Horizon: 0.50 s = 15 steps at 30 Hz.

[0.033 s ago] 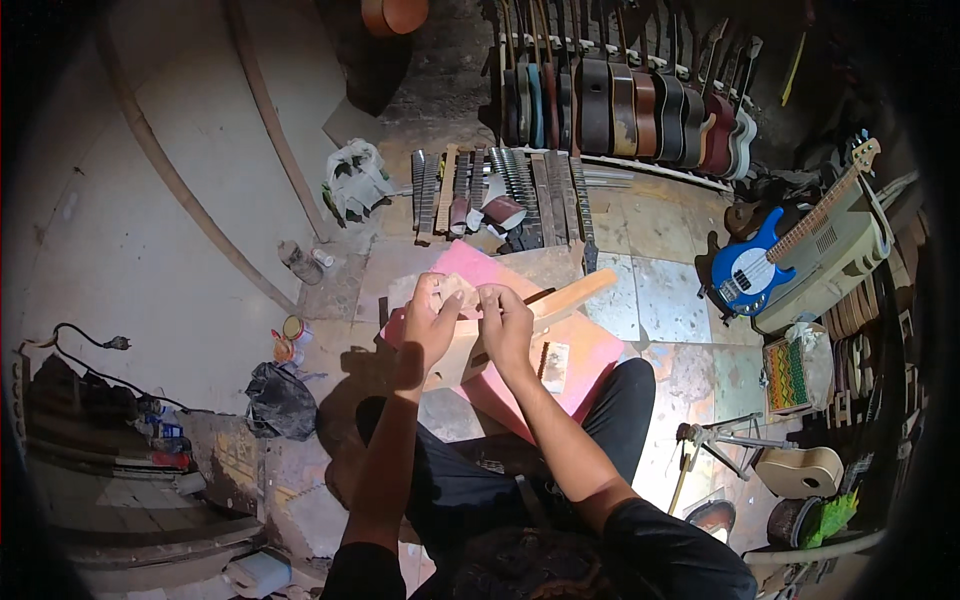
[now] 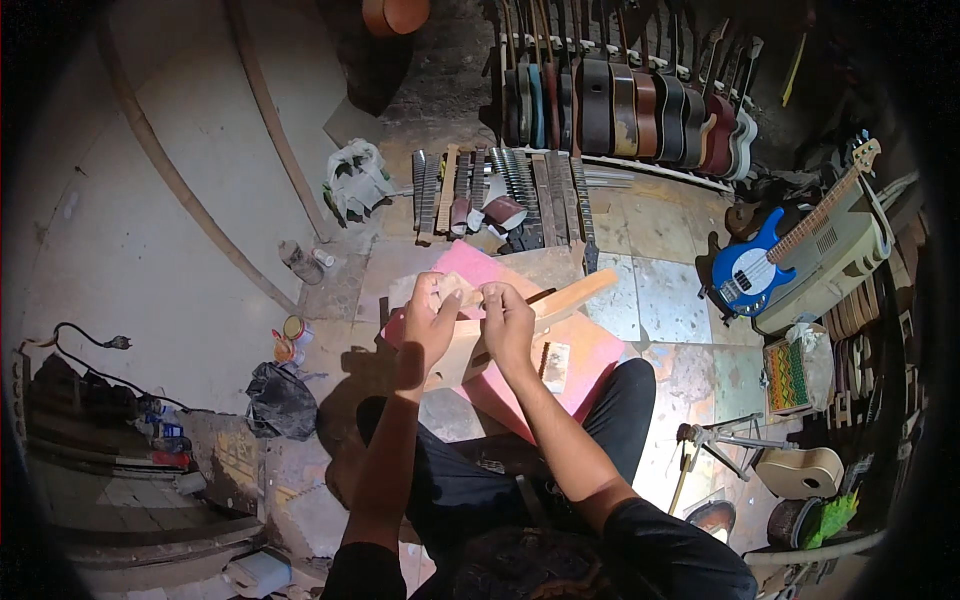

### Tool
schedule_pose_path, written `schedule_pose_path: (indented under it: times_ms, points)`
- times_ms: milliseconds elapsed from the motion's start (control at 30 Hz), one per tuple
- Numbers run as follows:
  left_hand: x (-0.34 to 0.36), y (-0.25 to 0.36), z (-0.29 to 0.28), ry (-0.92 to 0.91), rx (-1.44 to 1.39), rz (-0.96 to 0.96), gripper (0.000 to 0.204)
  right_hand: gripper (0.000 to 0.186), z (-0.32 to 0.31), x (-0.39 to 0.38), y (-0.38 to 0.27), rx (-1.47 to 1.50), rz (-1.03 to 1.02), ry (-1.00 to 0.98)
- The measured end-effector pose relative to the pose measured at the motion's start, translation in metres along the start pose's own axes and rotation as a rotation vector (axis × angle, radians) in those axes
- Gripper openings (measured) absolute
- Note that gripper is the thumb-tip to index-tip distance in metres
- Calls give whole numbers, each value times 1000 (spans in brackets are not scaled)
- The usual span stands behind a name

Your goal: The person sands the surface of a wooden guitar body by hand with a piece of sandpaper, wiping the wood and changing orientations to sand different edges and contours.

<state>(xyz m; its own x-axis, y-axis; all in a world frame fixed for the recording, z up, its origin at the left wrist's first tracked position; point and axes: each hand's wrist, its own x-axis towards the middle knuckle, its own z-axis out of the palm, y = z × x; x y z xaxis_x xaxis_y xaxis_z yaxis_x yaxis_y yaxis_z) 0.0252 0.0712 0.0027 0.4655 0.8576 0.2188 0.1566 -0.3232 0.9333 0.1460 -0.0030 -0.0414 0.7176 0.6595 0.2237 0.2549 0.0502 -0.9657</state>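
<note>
Both hands are raised together over a pink board [image 2: 590, 350] in front of my legs. My left hand [image 2: 430, 325] is closed on a small flat tan piece [image 2: 457, 287]; whether it is wood or folded sandpaper cannot be made out. Close beside it, my right hand [image 2: 507, 325] has thumb and fingers pinched at the piece's right edge, with the grip itself partly hidden. Beneath the hands lies a long pale wooden piece, shaped like a guitar neck [image 2: 580, 295], its far end pointing right. A small whitish block with a dark toothed edge [image 2: 554, 366] rests on the board.
Several fretted guitar necks [image 2: 545, 195] lie beyond the board. A rack of guitars [image 2: 640, 110] stands at the back. To the right are a blue bass guitar [image 2: 750, 265] and a metal stand [image 2: 715, 440]. A black plastic bag [image 2: 280, 400] and cans [image 2: 293, 328] sit left.
</note>
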Motion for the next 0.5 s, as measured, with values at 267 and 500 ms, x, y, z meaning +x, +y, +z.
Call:
schedule_pose_path:
  times_ms: [267,500]
  points:
    - [-7,-14,-3,7,29,63,30,18,0,-7,-5,-45,-97,13]
    - [-19,-3,-3,24,-419,-61,29,21,-14,4,3,139,103,9]
